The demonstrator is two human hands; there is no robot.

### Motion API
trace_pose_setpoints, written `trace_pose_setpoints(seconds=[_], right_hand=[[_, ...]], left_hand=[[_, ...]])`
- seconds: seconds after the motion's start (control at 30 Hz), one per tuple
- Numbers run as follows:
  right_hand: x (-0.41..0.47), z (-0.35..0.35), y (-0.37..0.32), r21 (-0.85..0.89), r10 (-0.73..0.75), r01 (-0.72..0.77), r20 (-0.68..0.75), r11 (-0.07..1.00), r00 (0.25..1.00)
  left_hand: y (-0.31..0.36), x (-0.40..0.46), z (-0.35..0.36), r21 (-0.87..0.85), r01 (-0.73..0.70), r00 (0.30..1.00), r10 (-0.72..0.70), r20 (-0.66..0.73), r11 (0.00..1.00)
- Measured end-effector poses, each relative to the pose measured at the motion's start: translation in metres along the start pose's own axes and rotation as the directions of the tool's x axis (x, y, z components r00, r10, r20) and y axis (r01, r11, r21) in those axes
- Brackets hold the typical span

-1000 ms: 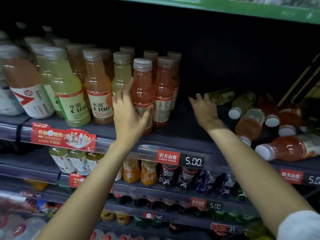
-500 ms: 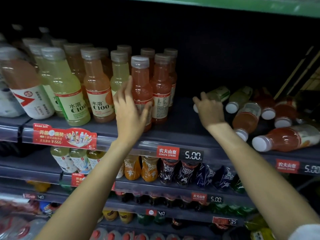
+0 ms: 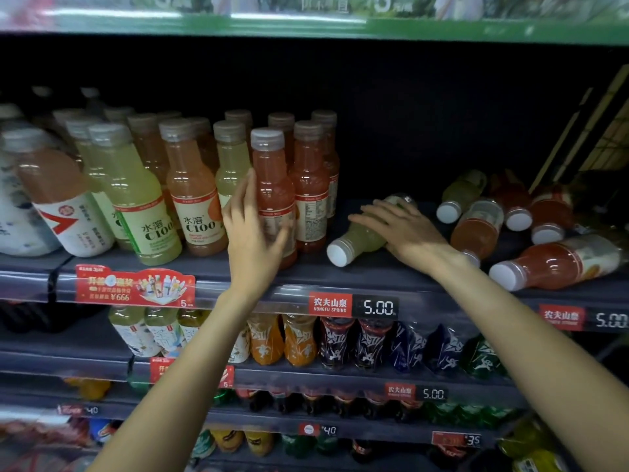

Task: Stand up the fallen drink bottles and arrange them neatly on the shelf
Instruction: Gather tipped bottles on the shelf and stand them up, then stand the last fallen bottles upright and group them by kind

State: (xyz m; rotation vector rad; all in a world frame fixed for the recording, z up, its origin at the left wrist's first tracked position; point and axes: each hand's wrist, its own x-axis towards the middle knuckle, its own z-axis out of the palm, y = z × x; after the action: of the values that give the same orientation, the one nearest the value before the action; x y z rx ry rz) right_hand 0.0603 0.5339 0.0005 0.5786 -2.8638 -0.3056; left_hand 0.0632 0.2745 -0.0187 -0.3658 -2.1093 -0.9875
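On the dark shelf (image 3: 391, 272) stand rows of upright yellow-green and orange-red bottles at the left. My left hand (image 3: 253, 233) cups the front upright red bottle (image 3: 272, 178), fingers on its left side and thumb across its label. Just right of the row lies a fallen yellow-green bottle (image 3: 360, 238), white cap pointing to the front left. My right hand (image 3: 405, 229) is closed over its body. Further right lie several more fallen bottles: a yellow-green one (image 3: 459, 195), an orange one (image 3: 476, 229) and a red one (image 3: 558, 260) near the front edge.
Price tags (image 3: 354, 305) run along the shelf's front edge. A red promotion sign (image 3: 136, 287) hangs at the left. Lower shelves hold rows of other drinks (image 3: 340, 342). A green board (image 3: 306, 25) overhangs the shelf.
My right hand closed on the fallen yellow-green bottle and dragged it forward and left toward the upright row. My left hand stayed on the upright red bottle.
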Motion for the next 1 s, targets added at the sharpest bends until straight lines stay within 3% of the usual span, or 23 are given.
trace_pose_setpoints(seconds=[0.1, 0.2, 0.27, 0.37, 0.43, 0.57, 0.7, 0.8, 0.9, 0.93, 1.0], right_hand=[[-0.002, 0.0, 0.002, -0.013, -0.064, 0.063, -0.17, 0.998, 0.983], [-0.013, -0.01, -0.004, 0.348, 0.126, 0.0, -0.337, 0.937, 0.933], [-0.01, -0.025, -0.008, 0.624, 0.344, -0.063, -0.341, 0.779, 0.875], [0.004, -0.038, -0.013, 0.902, 0.543, -0.086, -0.176, 0.422, 0.821], [0.014, -0.037, -0.018, 0.924, 0.563, -0.113, -0.122, 0.365, 0.817], [0.03, -0.032, -0.035, 0.897, 0.54, -0.134, -0.128, 0.42, 0.832], [0.028, -0.029, -0.04, 0.927, 0.472, -0.093, -0.097, 0.364, 0.876], [-0.007, -0.032, -0.032, 0.841, 0.445, -0.101, -0.177, 0.532, 0.878], [-0.056, -0.03, -0.008, 0.608, 0.412, -0.148, -0.322, 0.78, 0.852], [-0.072, -0.027, 0.006, 0.539, 0.423, -0.195, -0.338, 0.819, 0.841], [-0.093, -0.02, 0.028, 0.439, 0.467, -0.311, -0.311, 0.843, 0.828]], left_hand=[[-0.003, 0.002, -0.004, -0.015, -0.004, 1.0, 0.004, 0.024, 1.0], [-0.005, 0.003, -0.006, -0.014, -0.017, 0.999, 0.017, 0.032, 1.0], [-0.004, 0.002, -0.005, -0.013, -0.003, 1.0, 0.004, 0.029, 1.0], [-0.003, 0.001, -0.003, -0.012, -0.003, 1.0, 0.003, 0.02, 1.0], [-0.002, 0.001, -0.002, -0.008, -0.001, 1.0, 0.001, 0.013, 1.0], [0.001, 0.0, -0.001, -0.004, 0.023, 1.0, -0.023, 0.007, 1.0], [0.001, 0.0, -0.001, 0.024, 0.013, 1.0, -0.013, -0.009, 1.0], [0.015, -0.006, -0.002, 0.014, 0.004, 0.989, -0.002, -0.145, 1.0], [0.045, -0.017, -0.002, -0.1, -0.27, 0.921, 0.227, -0.316, 0.958], [0.058, -0.02, 0.004, -0.138, -0.38, 0.901, 0.332, -0.28, 0.915], [0.077, -0.021, 0.014, -0.191, -0.493, 0.869, 0.492, -0.059, 0.849]])
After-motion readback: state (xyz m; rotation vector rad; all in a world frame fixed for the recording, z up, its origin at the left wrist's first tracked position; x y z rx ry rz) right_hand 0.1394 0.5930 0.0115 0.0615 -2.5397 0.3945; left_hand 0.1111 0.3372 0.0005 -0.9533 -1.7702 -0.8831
